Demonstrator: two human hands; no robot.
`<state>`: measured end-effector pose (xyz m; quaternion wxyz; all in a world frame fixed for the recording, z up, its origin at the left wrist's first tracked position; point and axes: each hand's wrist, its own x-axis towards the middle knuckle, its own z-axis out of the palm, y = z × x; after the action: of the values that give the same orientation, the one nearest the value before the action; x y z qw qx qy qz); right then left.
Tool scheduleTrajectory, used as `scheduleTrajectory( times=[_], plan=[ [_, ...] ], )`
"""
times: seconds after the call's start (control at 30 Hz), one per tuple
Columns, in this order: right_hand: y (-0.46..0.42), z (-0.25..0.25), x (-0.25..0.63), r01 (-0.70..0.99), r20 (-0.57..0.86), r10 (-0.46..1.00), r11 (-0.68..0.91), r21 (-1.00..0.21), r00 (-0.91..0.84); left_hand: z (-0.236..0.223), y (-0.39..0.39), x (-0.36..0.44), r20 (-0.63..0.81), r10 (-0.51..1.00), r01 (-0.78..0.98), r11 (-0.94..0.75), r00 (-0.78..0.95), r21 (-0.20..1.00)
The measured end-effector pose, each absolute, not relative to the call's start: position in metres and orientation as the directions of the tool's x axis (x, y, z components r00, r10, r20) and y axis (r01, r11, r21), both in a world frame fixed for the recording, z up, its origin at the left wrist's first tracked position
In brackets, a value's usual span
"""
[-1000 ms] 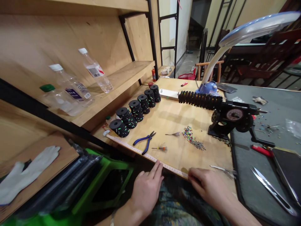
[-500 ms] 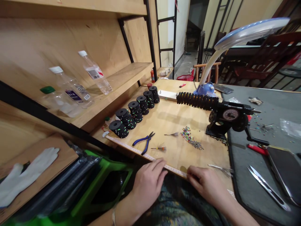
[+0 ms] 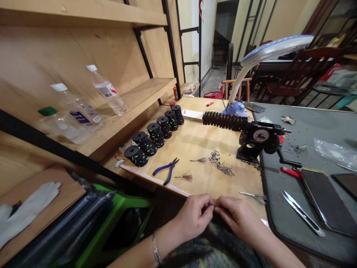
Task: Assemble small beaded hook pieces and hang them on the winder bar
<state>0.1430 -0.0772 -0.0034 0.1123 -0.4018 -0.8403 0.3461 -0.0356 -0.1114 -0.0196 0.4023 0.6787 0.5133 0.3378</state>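
Observation:
My left hand and my right hand meet at the front edge of the plywood board, with their fingertips pinching a small tan piece, mostly hidden. A measuring tape lies along that edge and runs under my left hand. Nearest my right hand lies a pair of thin scissors. Further back are blue-handled pliers, a small feather tuft, a heap of coloured beads and several stacks of black spools flecked with neon bits.
A black hand-cranked machine with a ribbed coil stands at the board's right, under a desk lamp. A grey mat holds shears and a dark tablet. Plastic bottles stand on the shelf at left, above a green stool.
My hands have moved together, the left sliding right along the tape until the fingertips meet. The whole view has also shifted slightly, with the board appearing smaller and further away.

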Motion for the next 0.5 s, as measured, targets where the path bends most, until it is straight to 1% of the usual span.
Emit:
scheduleTrajectory(
  times=[0.1,0.23,0.33,0.5],
  plan=[
    [-0.0775,-0.0025,0.1436,0.578,-0.097,0.768,0.386,-0.719,-0.633,-0.0221,-0.1110,-0.0357,0.006,0.981,0.330,-0.070,0.192,0.941],
    [-0.0781,-0.0013,0.1469,0.555,-0.100,0.775,0.349,-0.755,-0.624,-0.0231,-0.1123,-0.0370,-0.040,0.992,0.273,0.005,0.121,0.962],
    [-0.0789,-0.0007,0.1475,0.557,-0.090,0.789,0.343,-0.757,-0.608,-0.0226,-0.1130,-0.0383,-0.060,0.992,0.245,0.031,0.111,0.969],
    [-0.0789,0.0001,0.1427,0.587,-0.074,0.821,0.338,-0.736,-0.565,-0.0232,-0.1130,-0.0389,-0.047,0.995,0.200,0.029,0.085,0.979]
  ],
)
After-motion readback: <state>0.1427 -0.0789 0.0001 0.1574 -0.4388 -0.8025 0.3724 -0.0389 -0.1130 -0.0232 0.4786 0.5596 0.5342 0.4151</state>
